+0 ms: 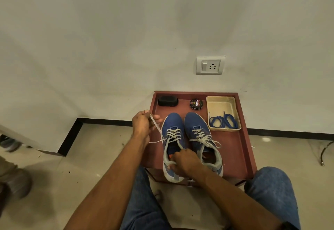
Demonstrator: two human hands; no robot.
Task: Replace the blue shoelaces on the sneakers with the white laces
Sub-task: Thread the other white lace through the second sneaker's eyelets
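Left hand (142, 124), left of centre frame: grip clenched round the white lace (156, 127), drawn taut up and away from the left sneaker (172, 145). Right hand (184, 162), lower centre: fingers curled over that sneaker's heel collar, grasping it. Right sneaker (202, 139) just beside, white-laced. Both sit on the red counter (238, 150). Blue laces (223, 121) coiled in the cream tray (213, 101), upper right of the counter.

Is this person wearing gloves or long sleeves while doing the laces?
No. Both the left hand and the right hand are bare, with no gloves, rings or watch visible, and both forearms are uncovered as far as the frame shows. Blue jeans cover the knees.
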